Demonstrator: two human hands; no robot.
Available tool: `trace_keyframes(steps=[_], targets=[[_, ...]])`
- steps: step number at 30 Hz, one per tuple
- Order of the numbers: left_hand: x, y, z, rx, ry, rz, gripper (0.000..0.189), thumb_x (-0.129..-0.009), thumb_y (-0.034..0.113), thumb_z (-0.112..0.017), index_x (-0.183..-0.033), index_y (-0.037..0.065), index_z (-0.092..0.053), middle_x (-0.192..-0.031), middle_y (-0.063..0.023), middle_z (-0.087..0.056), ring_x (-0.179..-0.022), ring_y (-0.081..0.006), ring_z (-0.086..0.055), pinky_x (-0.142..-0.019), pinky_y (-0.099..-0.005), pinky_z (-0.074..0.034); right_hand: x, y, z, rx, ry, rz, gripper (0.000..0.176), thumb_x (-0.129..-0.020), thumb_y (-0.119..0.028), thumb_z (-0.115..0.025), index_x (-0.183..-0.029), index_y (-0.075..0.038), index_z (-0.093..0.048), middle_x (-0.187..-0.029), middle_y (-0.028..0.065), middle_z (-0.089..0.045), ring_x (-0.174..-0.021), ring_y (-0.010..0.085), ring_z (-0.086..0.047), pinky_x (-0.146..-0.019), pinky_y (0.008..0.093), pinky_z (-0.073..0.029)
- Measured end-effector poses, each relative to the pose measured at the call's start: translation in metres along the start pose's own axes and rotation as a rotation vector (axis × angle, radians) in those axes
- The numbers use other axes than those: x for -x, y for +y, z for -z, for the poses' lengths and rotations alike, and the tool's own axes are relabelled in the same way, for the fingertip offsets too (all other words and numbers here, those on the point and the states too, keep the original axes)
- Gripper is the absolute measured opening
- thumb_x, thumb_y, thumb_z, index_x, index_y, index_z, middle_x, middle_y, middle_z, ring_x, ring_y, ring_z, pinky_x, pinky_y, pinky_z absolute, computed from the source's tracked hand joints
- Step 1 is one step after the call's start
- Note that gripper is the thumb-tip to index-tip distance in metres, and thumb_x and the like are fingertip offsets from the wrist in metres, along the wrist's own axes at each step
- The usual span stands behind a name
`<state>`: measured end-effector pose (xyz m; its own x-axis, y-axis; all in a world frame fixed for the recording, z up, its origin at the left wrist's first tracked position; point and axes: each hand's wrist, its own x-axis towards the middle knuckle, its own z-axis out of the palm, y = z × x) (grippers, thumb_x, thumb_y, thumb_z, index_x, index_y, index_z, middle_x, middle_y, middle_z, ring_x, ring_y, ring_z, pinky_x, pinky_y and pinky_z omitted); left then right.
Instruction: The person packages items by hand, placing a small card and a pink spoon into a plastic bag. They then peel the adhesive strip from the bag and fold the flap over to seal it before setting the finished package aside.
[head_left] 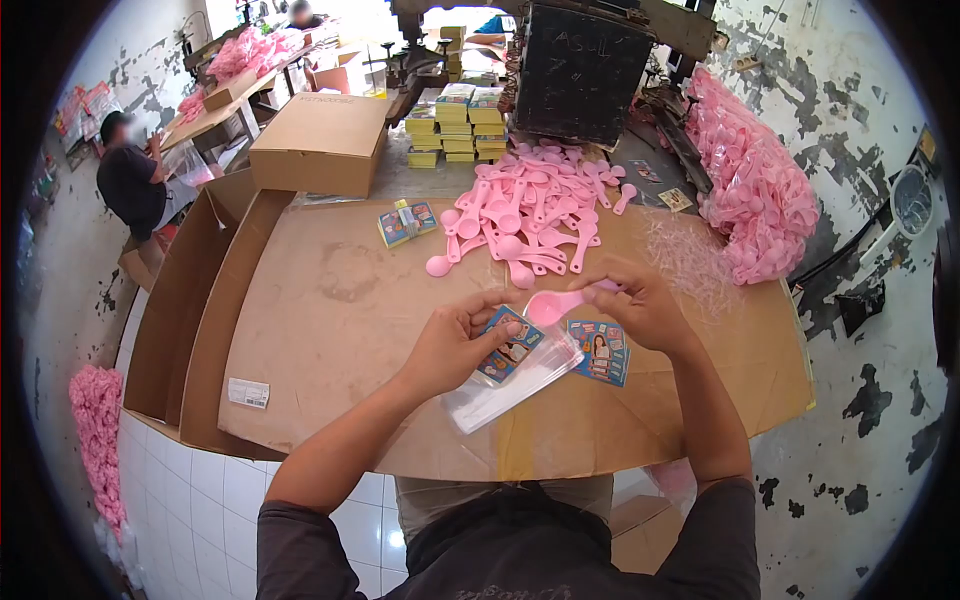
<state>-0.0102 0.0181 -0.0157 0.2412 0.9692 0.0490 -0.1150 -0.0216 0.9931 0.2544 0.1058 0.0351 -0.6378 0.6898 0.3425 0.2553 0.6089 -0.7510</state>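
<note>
My left hand (452, 342) is closed on a small blue printed card (497, 362), with the thumb lying across it. In my right hand (642, 308), a pink scoop spoon (550, 306) is pinched by its handle, its bowl pointing left near the card's upper edge. A stack of clear plastic bags (478, 402) lies beneath both hands. Under my right wrist, to the right of the bags, sit more blue cards (606, 352). Beyond my hands is a heaped pile of pink scoop spoons (530, 205), with a banded bundle of cards (407, 224) to its left.
A closed cardboard box (318, 140) and stacks of yellow-edged cards (456, 118) stand at the back. Behind the pile is a black box (580, 75). Bagged pink spoons (752, 175) bulge at the right. An open carton (215, 290) borders the left side. A person (140, 180) sits far left.
</note>
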Motion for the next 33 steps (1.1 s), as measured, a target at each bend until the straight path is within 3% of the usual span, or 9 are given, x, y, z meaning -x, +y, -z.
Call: trace_keyframes(steps=[4, 7, 10, 13, 14, 17, 20, 23, 33], targets=[[0.003, 0.002, 0.001, -0.143, -0.047, 0.122, 0.036, -0.101, 0.015, -0.068, -0.133, -0.001, -0.063, -0.11, -0.007, -0.075, -0.096, -0.005, -0.067, -0.079, -0.0222, -0.056, -0.001, -0.013, -0.003, 0.174, -0.176, 0.031, 0.021, -0.092, -0.009, -0.068, -0.112, -0.005, -0.072, -0.097, 0.0079, -0.064, -0.085, 0.0159, -0.061, -0.071, 0.0323, -0.049], [0.003, -0.003, -0.003, -0.124, -0.079, 0.117, 0.035, -0.101, 0.014, -0.068, -0.132, -0.002, -0.064, -0.114, -0.008, -0.074, -0.096, -0.0056, -0.066, -0.081, -0.0233, -0.056, -0.004, -0.029, -0.021, 0.057, -0.133, 0.089, 0.038, -0.099, -0.023, -0.061, -0.133, -0.007, -0.062, -0.124, 0.0135, -0.062, -0.115, 0.0229, -0.061, -0.092, 0.037, -0.051], [0.002, -0.008, -0.001, -0.091, -0.181, -0.076, 0.036, -0.102, 0.013, -0.066, -0.134, -0.002, -0.062, -0.117, -0.0104, -0.073, -0.099, -0.0077, -0.067, -0.083, -0.0248, -0.056, 0.004, -0.029, -0.051, -0.663, -0.311, -0.042, 0.058, -0.105, -0.042, -0.047, -0.15, -0.006, -0.044, -0.147, 0.0164, -0.05, -0.14, 0.0278, -0.046, -0.114, 0.0416, -0.038], [0.006, 0.003, 0.0, 0.145, -0.272, 0.004, 0.037, -0.103, 0.013, -0.063, -0.136, -0.002, -0.06, -0.117, -0.0114, -0.073, -0.102, -0.0109, -0.069, -0.085, -0.0261, -0.056, -0.009, -0.019, -0.044, -0.902, -0.379, 0.045, 0.074, -0.105, -0.057, -0.035, -0.156, -0.003, -0.033, -0.152, 0.0171, -0.047, -0.147, 0.0291, -0.038, -0.122, 0.0436, -0.025], [0.007, 0.004, 0.001, 0.147, -0.287, 0.012, 0.038, -0.104, 0.014, -0.062, -0.137, -0.002, -0.058, -0.116, -0.0115, -0.074, -0.102, -0.0123, -0.069, -0.086, -0.0266, -0.056, -0.012, -0.021, -0.04, -0.962, -0.25, 0.115, 0.059, -0.106, -0.042, -0.049, -0.149, -0.003, -0.045, -0.147, 0.0149, -0.052, -0.142, 0.0267, -0.045, -0.119, 0.0433, -0.032], [0.007, 0.003, 0.006, 0.161, -0.336, 0.036, 0.041, -0.104, 0.017, -0.062, -0.14, -0.002, -0.055, -0.118, -0.012, -0.072, -0.106, -0.0162, -0.069, -0.091, -0.0293, -0.055, -0.012, -0.031, -0.018, -0.184, -0.29, 0.21, 0.034, -0.101, -0.022, -0.062, -0.13, -0.004, -0.062, -0.134, 0.0121, -0.062, -0.132, 0.0254, -0.054, -0.111, 0.0422, -0.041], [0.006, -0.001, 0.007, 0.193, -0.315, -0.032, 0.043, -0.103, 0.016, -0.062, -0.142, -0.002, -0.053, -0.129, -0.013, -0.067, -0.119, -0.018, -0.064, -0.101, -0.0335, -0.051, -0.01, -0.056, -0.02, -0.115, -0.271, 0.262, 0.012, -0.092, -0.007, -0.07, -0.104, -0.005, -0.07, -0.117, 0.0086, -0.068, -0.112, 0.0251, -0.064, -0.095, 0.0396, -0.05], [0.006, 0.004, -0.002, 0.133, -0.158, -0.28, 0.041, -0.103, 0.008, -0.058, -0.142, -0.001, -0.052, -0.138, -0.0142, -0.062, -0.13, -0.018, -0.057, -0.109, -0.0361, -0.046, -0.014, -0.084, -0.019, 0.361, -0.024, 0.469, 0.005, -0.091, -0.009, -0.071, -0.094, -0.006, -0.071, -0.1, 0.0075, -0.068, -0.094, 0.026, -0.067, -0.081, 0.0391, -0.051], [0.017, 0.014, -0.016, -0.311, -0.054, -0.45, 0.045, -0.1, 0.003, -0.059, -0.144, 0.0, -0.052, -0.13, -0.0137, -0.068, -0.116, -0.0219, -0.069, -0.101, -0.0344, -0.053, -0.003, -0.093, -0.025, 0.298, 0.041, 0.171, 0.008, -0.09, -0.007, -0.07, -0.097, -0.003, -0.07, -0.087, 0.01, -0.064, -0.074, 0.026, -0.066, -0.065, 0.0381, -0.051]])
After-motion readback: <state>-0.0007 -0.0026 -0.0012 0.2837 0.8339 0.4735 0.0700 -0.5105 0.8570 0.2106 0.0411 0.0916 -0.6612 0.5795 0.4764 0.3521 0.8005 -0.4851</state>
